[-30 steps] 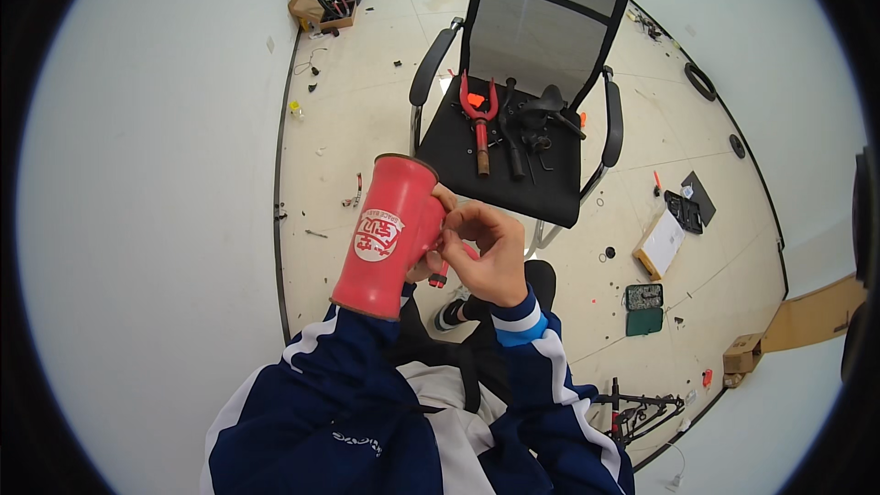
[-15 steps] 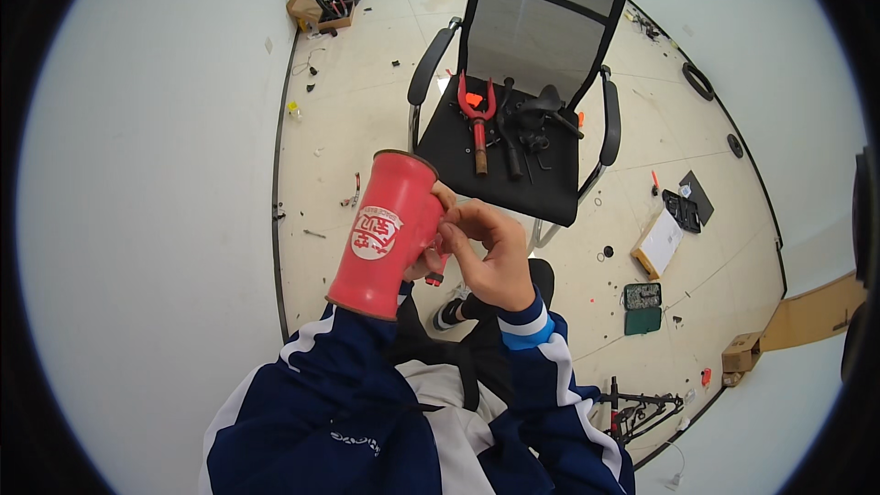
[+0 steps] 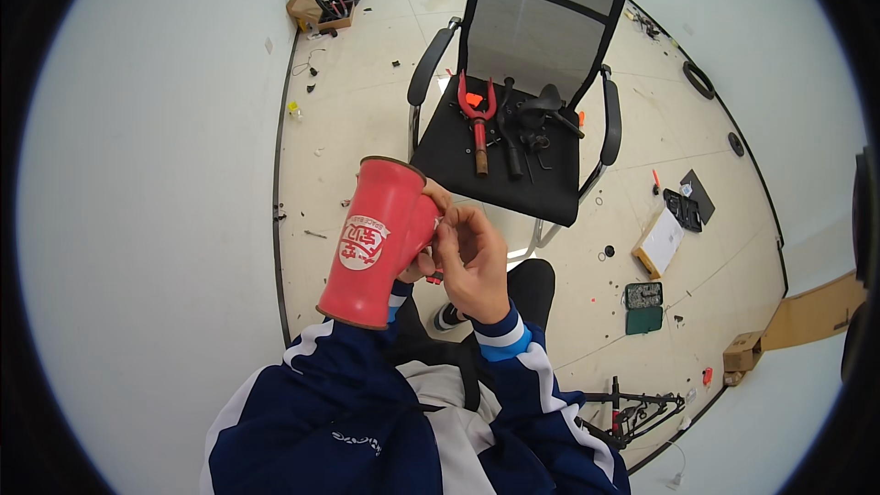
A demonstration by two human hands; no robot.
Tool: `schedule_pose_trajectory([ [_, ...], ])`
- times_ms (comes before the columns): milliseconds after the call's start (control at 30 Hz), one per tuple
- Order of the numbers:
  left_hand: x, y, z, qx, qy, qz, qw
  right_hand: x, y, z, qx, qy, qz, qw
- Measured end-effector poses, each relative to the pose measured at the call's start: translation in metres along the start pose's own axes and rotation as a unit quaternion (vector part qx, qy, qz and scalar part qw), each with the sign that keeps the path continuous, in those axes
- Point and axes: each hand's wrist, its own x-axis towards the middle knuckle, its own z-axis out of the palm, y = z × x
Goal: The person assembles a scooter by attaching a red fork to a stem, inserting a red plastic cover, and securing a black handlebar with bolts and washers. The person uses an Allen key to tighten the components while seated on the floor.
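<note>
Because most of the left hand (image 3: 437, 194) is hidden behind the red tube (image 3: 362, 247), the support for that piece is hard to judge. Its fingers show curled along the side nearer the right hand (image 3: 477, 261), so it seems to carry the weight; how firm the hold is cannot be told. The tube stands tilted in front of the left hand, just left of the right hand, its lower end over the left sleeve (image 3: 339, 348). The right hand is curled, thumb and forefinger drawn nearly together at the tube's side stub (image 3: 420, 231); whether they have hold of a small part or only press on the stub cannot be seen.

The likeliest trouble is a turn or slip: the wide, smooth-looking tube probably offers little grip, and a push from the right fingertips could twist it out of the left hand. Anything small in that pinch could be lost too, since the hands work in the air, short of the chair (image 3: 449, 151), with the floor (image 3: 568, 312) below. A dropped bit might be hard to find among the scraps scattered right of the hands. Swinging the tube forward could knock the fork (image 3: 479, 133) or black bar (image 3: 510, 133), both lying beyond the hands on the seat.
</note>
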Motion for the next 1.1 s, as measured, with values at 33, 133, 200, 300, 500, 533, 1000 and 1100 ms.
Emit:
schedule_pose_trajectory([
  [33,0.0,0.0,0.0,0.0,-0.001,-0.001,1.0,-0.002,0.001,0.0,0.011,0.003,0.002,1.0],
  [133,-0.001,-0.01,-0.003,-0.005,-0.013,0.002,1.0,-0.007,0.005,0.001,0.053,0.017,0.023,0.998],
  [200,-0.002,0.001,-0.009,0.008,-0.006,0.001,1.0,-0.006,0.0,0.007,0.099,-0.004,0.053,0.994],
  [300,-0.004,0.002,-0.005,0.0,-0.008,-0.025,1.0,-0.002,0.001,-0.006,0.14,-0.03,0.093,0.985],
  [500,-0.006,0.002,-0.001,0.002,-0.008,-0.033,0.999,0.009,-0.006,-0.02,0.067,-0.085,0.083,0.991],
  [533,-0.006,-0.001,-0.004,0.015,-0.01,-0.022,1.0,0.01,-0.01,-0.019,0.015,-0.094,0.067,0.993],
  [1000,0.014,0.007,-0.006,-0.034,0.073,0.072,0.994,-0.003,0.013,-0.007,0.057,-0.022,0.059,0.996],
  [1100,0.014,0.003,-0.005,-0.04,0.078,0.067,0.994,-0.007,0.015,-0.009,0.05,-0.017,0.055,0.997],
])
